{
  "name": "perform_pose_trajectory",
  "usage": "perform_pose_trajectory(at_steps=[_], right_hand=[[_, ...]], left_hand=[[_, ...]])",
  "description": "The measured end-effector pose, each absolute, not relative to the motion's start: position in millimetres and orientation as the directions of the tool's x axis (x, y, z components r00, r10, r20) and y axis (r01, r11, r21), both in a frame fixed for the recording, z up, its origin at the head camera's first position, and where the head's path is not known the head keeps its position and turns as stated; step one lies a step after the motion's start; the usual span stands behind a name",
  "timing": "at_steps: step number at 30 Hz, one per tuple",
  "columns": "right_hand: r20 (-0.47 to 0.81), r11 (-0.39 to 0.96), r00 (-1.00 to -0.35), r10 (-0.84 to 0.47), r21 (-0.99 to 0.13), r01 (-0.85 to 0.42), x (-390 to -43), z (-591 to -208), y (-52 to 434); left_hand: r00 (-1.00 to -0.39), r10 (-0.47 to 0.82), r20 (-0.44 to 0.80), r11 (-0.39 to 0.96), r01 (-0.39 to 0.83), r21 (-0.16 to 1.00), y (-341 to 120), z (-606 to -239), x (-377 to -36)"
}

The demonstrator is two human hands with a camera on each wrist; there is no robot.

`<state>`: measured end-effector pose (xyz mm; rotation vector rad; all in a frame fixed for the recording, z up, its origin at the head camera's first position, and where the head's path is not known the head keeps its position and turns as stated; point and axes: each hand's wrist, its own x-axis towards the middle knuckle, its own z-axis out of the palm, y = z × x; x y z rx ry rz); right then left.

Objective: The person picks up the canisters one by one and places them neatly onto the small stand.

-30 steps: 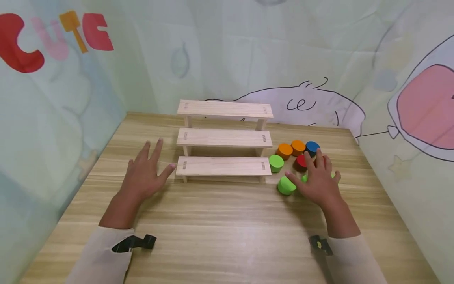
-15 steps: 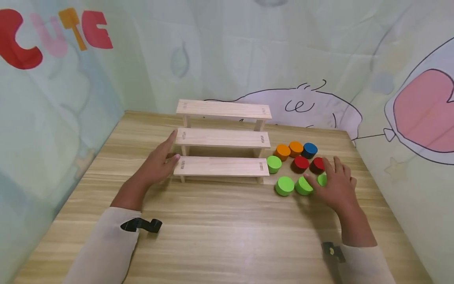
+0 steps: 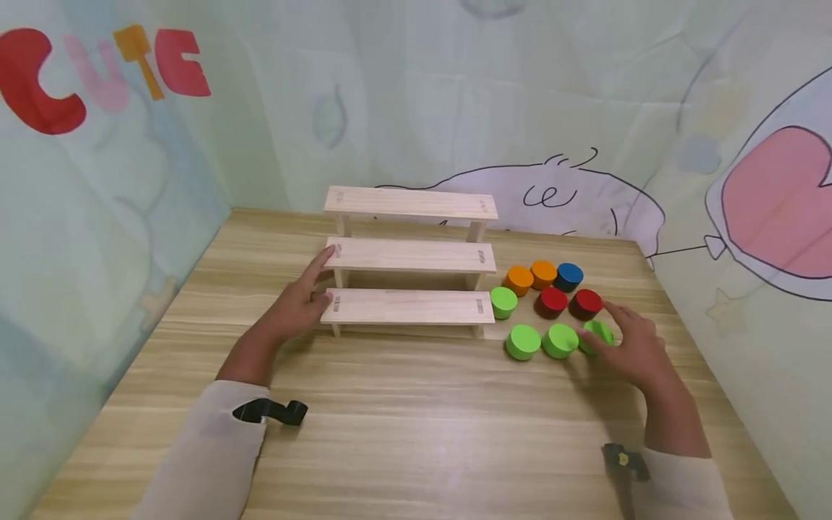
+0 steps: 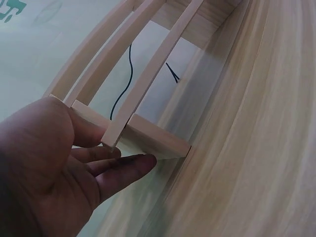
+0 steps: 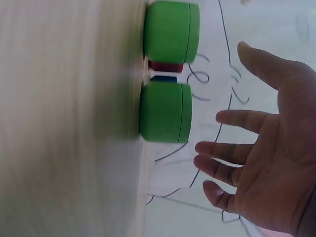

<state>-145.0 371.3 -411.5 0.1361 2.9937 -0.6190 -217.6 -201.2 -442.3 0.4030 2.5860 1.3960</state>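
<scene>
The worktop point(image 3: 416, 426) bears a three-step wooden rack point(image 3: 409, 307) towards its far edge, roughly midway between left and right edges. The left hand point(image 3: 295, 310), thumb and index finger apart, touches the rack's left end at the lower and middle steps. The right hand point(image 3: 629, 348) is spread wide, holding nothing, just beside the rightmost green cylinder point(image 3: 603, 331). Towards the worktop's right edge sit three other green cylinders point(image 3: 523, 342), two red cylinders point(image 3: 551, 302), two orange cylinders point(image 3: 518, 281) and one blue cylinder point(image 3: 568, 277).
</scene>
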Motion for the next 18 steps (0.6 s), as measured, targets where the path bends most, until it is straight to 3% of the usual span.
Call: perform_pose_trajectory(at_steps=[18], right_hand=[[-0.163,0.795,-0.985,0.056,-0.590,0.142,-140,-427,404]], left_hand=[[-0.951,0.307,0.019,0.469,0.168,0.867,-198,-451,-215]])
